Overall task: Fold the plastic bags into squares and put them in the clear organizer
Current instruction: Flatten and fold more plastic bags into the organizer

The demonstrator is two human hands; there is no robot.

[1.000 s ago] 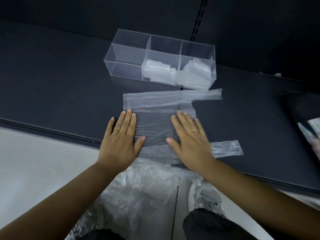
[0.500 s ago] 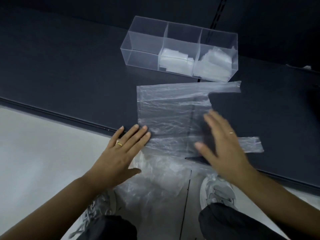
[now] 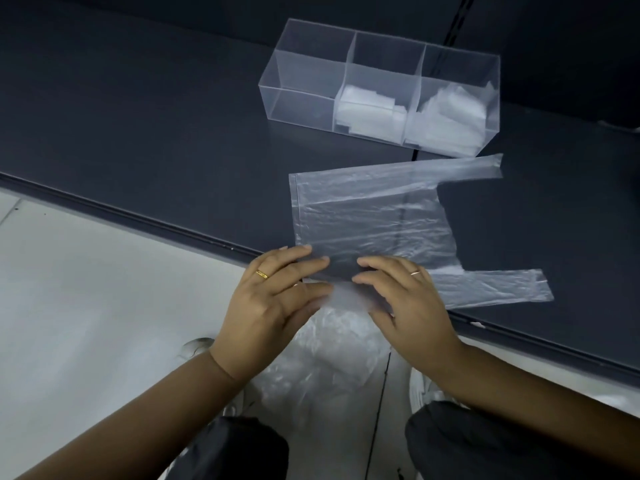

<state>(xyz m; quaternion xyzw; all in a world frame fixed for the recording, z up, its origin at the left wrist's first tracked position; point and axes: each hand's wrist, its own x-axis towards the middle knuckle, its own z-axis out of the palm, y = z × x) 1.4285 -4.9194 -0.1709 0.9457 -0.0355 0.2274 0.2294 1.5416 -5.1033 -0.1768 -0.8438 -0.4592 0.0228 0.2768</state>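
Plastic bag (image 3: 374, 216) flat on shelf (image 3: 138, 133); left hand (image 3: 273, 303), right hand (image 3: 408, 299) pinch near edge; clear organizer (image 3: 298, 105) behind.

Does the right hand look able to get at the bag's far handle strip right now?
Probably yes. The right hand holds the near edge of the plastic bag; the far handle lies flat and uncovered, just this side of the clear organizer, with only flat bag between.

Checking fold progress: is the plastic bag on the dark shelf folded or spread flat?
Spread flat: the plastic bag lies in one unfolded sheet, both handles extended rightward; left hand and right hand grip its near edge.
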